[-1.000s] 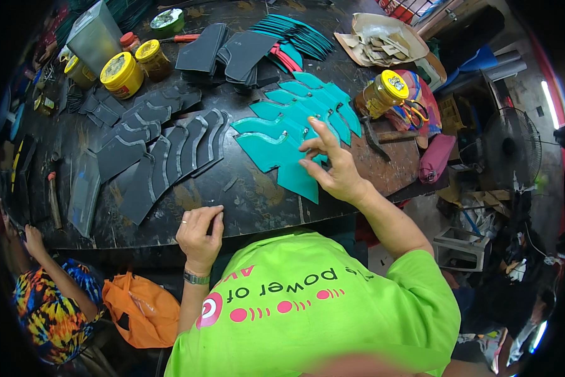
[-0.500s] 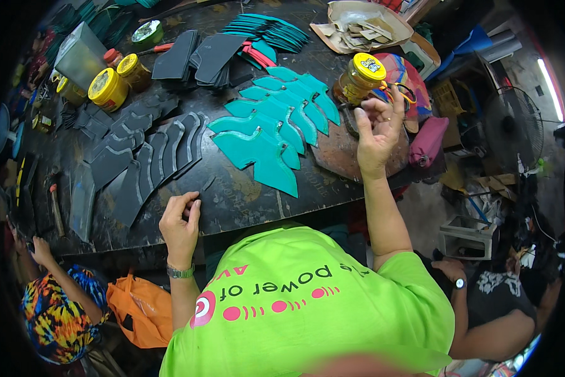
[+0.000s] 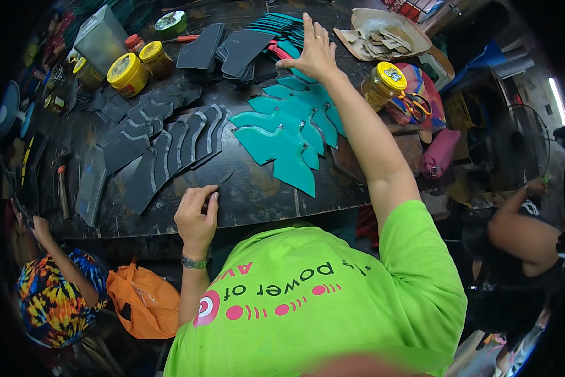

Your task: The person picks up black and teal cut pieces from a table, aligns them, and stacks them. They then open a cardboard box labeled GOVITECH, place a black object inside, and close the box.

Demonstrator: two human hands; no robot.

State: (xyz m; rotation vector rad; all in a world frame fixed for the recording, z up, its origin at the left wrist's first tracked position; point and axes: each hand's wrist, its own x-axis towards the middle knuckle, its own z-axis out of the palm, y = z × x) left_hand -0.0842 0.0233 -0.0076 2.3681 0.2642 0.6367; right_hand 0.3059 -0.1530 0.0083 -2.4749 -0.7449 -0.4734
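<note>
My right hand (image 3: pixel 314 53) reaches to the far side of the table, open, fingers stretched and thumb spread. It hangs over a fanned stack of teal pieces (image 3: pixel 273 24), beside a red-handled tool (image 3: pixel 274 48) whose far part is hidden. Under that forearm lie overlapping teal cut pieces (image 3: pixel 273 147), pale bands along their curved edges. My left hand (image 3: pixel 196 213) rests at the near table edge with its fingers curled in, nothing showing in them. A thin dark sliver (image 3: pixel 227 176) lies just beyond its fingertips. Overlapping black cut pieces (image 3: pixel 145 179) spread to its left.
Stacks of black pieces (image 3: pixel 201 47), a yellow tub (image 3: pixel 127 75) and a metal can (image 3: pixel 100 31) stand far left. A yellow-lidded jar (image 3: pixel 383 85), scissors (image 3: pixel 417 107) and a pink pouch (image 3: pixel 441 154) sit at right. Other people work at both sides.
My right hand has moved from beside the yellow-lidded jar, far and left, and its fingers have spread. The left hand stays near the table edge. The person at right has shifted.
</note>
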